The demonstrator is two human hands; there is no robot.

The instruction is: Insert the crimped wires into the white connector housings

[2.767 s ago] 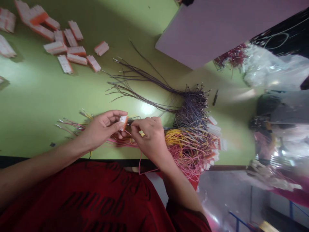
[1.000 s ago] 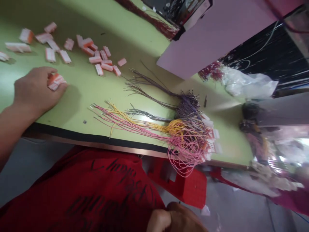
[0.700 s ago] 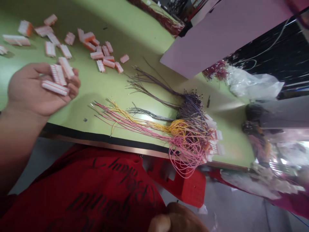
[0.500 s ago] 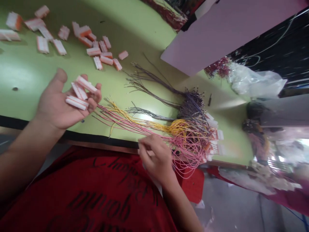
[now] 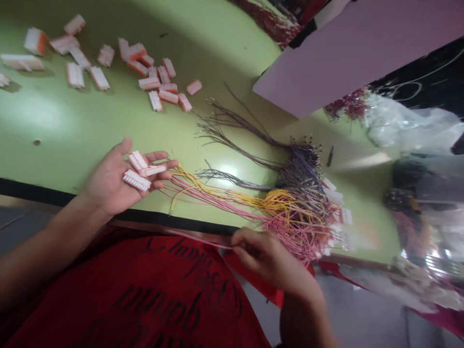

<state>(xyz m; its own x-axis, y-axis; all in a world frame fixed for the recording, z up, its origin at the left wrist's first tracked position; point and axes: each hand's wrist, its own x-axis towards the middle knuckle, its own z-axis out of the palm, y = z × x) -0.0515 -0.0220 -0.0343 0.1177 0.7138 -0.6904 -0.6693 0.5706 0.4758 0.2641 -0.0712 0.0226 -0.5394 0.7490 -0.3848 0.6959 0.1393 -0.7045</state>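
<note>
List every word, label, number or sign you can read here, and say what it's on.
"okay": red shirt, upside down.
"Be": same shirt.
"gonna": same shirt.
Lowest line on the shirt: cut off by the picture's edge, unreadable.
White blocks on the left hand: any markings too small to read.

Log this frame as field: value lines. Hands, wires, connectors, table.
Left hand: open, palm up, three connectors lying on it
Right hand: pinching a pink wire
Loose connectors: scattered, far left of table
Yellow wires: bunched between pink heap and dark heap
Table: green, black strip along near edge
</note>
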